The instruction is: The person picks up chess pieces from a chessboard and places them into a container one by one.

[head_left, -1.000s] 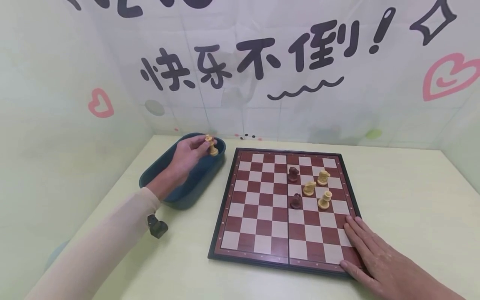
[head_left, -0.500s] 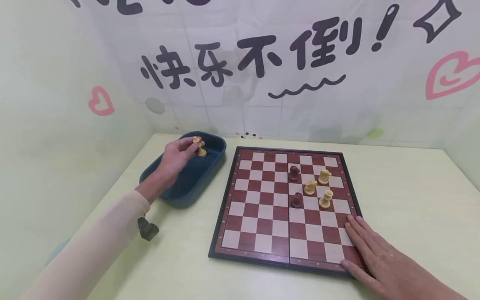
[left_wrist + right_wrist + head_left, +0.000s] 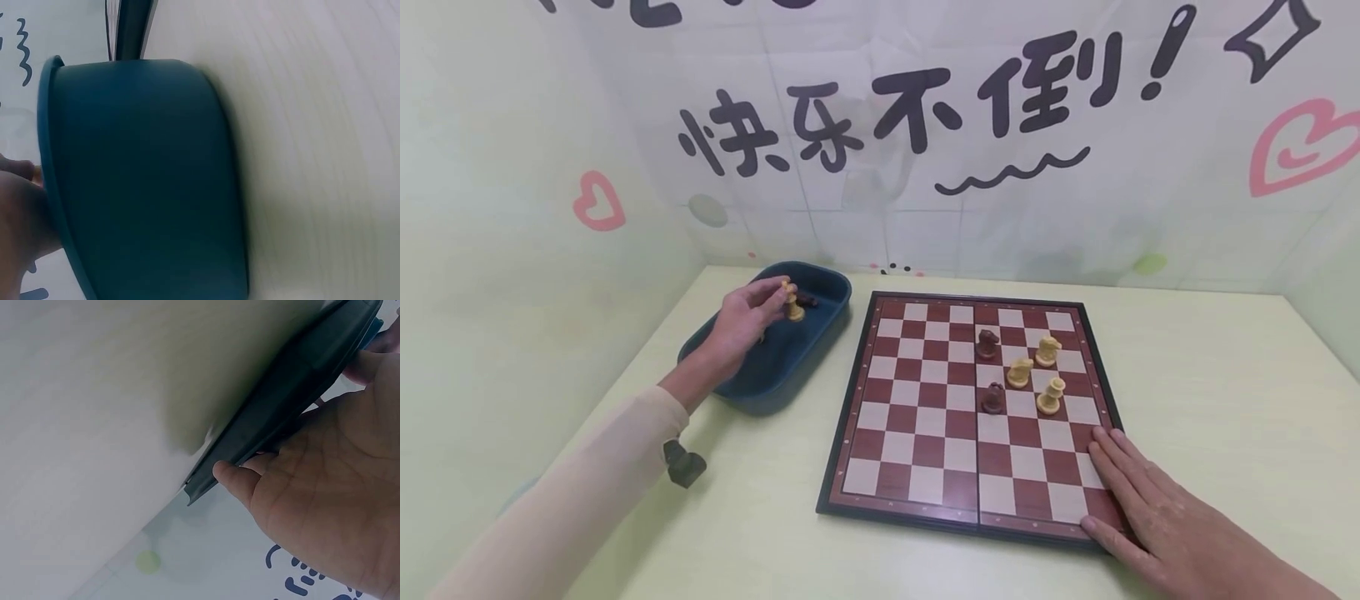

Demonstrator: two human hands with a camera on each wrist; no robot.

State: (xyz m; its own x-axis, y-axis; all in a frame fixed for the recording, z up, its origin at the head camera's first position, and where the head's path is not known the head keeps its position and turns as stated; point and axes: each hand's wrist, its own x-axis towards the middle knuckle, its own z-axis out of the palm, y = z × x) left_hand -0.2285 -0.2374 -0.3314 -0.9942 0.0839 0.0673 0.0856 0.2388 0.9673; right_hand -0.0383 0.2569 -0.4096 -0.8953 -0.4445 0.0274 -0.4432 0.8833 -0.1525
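My left hand [image 3: 741,323] pinches a cream chess piece [image 3: 793,305] between thumb and fingers, over the blue bin [image 3: 844,321]. Which piece it is cannot be told, as the fingers cover its upper part. A dark chess piece [image 3: 807,301] lies in the bin just behind it. On the right, my right hand [image 3: 1172,521] rests with straight fingers on the near right corner of the folding chessboard [image 3: 931,423]. In the left wrist view the bin's wall [image 3: 144,181] hides most of the left hand. The right wrist view shows the right palm [image 3: 331,487] against the board's edge.
Several pieces stand on the board's right half: a dark knight [image 3: 987,343], two cream knights [image 3: 1047,351], another dark piece [image 3: 992,398] and a cream piece with a flared top [image 3: 1051,396]. A lettered backdrop [image 3: 880,225] rises behind the table [image 3: 760,508].
My left hand has moved left and slightly down over the bin with the cream chess piece. The dark piece in the bin has come into view. My right hand has stayed on the board.
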